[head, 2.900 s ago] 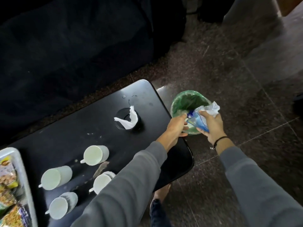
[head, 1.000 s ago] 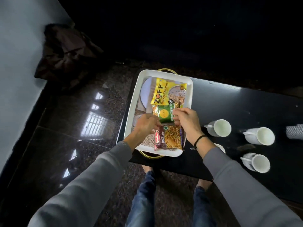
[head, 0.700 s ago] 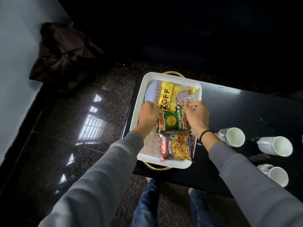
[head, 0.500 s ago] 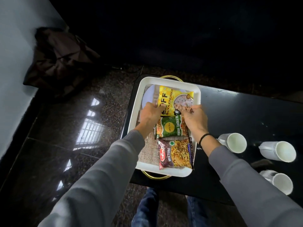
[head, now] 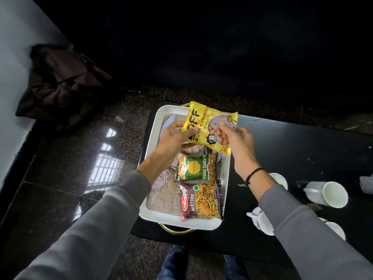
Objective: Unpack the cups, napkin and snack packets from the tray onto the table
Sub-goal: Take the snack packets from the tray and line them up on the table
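A white tray (head: 150,150) sits at the left end of the black table (head: 302,150). Both hands hold a yellow soya chunks packet (head: 210,124) lifted above the tray's far half: my left hand (head: 173,138) grips its left edge, my right hand (head: 237,140) its right edge. A green snack packet (head: 194,167) and a maroon mixture packet (head: 200,202) lie on burlap cloth (head: 163,199) in the tray. White cups lie on their sides on the table to the right: one (head: 328,194), another (head: 260,220), partly behind my right sleeve.
A white plate (head: 191,149) and a clear glass (head: 159,181) lie in the tray under my hands. A dark bag (head: 60,85) rests on the floor at the left by the wall. A dark sofa fills the far side. My legs stand below the table's near edge.
Earlier my hands were at a green bin to the right of the table. Since then they reached into the tray, gripped the yellow packet and raised it off the tray.
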{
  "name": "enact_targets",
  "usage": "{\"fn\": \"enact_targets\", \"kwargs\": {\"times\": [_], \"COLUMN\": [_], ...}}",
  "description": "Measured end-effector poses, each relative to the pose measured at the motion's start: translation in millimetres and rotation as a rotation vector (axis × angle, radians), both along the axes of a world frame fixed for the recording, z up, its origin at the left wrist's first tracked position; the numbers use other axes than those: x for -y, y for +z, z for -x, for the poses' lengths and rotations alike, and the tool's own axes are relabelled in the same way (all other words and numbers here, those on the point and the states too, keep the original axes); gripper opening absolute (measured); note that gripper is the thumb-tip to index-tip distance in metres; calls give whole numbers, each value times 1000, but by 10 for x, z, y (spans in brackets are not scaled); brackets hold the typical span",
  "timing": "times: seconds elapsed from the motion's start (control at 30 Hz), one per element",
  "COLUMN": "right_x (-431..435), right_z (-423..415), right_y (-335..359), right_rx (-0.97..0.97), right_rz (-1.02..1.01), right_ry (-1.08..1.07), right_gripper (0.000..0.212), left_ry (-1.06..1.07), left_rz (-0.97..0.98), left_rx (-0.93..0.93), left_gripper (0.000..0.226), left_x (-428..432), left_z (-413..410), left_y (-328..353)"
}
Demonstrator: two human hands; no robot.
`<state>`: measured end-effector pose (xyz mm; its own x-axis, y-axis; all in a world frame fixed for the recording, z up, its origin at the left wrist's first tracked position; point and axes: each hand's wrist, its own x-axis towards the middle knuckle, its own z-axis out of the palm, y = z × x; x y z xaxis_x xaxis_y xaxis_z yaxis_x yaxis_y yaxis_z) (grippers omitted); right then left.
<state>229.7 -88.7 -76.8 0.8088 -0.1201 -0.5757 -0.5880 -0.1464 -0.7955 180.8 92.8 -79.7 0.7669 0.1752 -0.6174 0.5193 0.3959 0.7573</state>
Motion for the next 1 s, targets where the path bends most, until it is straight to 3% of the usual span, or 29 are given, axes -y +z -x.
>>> {"fn": "enact_targets", "kwargs": {"times": [0.07, 0.17, 0.27, 0.33, 0.4, 0.47, 0.57, 0.8, 1.0], "right_x": [127, 368, 682, 936, 1198, 1431, 1766, 2142, 2210], "right_z": [-92, -190, -264, -325, -384, -422, -488, -664, -700], "right_y": [63, 141, 183, 191, 192, 161, 61, -240, -295], "right_rx": [-22, -56, -90, -94, -121, -166, -227, -167, -64], "right_rz": [-99, -179, -253, -248, -209, -152, -22, 298, 408], "right_ry": [28, 58, -21, -32, 15, 107, 221, 375, 418], "right_gripper": [27, 24, 18, 16, 26, 41, 47, 34, 31], "left_ry": [-48, -72, 24, 154, 275, 273, 84, -116, -158], "left_rz": [49, 134, 249, 273, 282, 268, 179, -128, -481], "left_rx": [-10, -29, -12, -23, -85, -131, -152, -135, -86], "left_gripper": [35, 34, 22, 25, 45, 43, 28, 30, 45], "left_x": [124, 400, 769, 1042, 1288, 1485, 1764, 2093, 2180], "left_z": [-44, -110, -202, -295, -387, -465, -576, -771, -836], "left_y": [33, 46, 30, 21, 10, -6, -59, -312, -441]}}
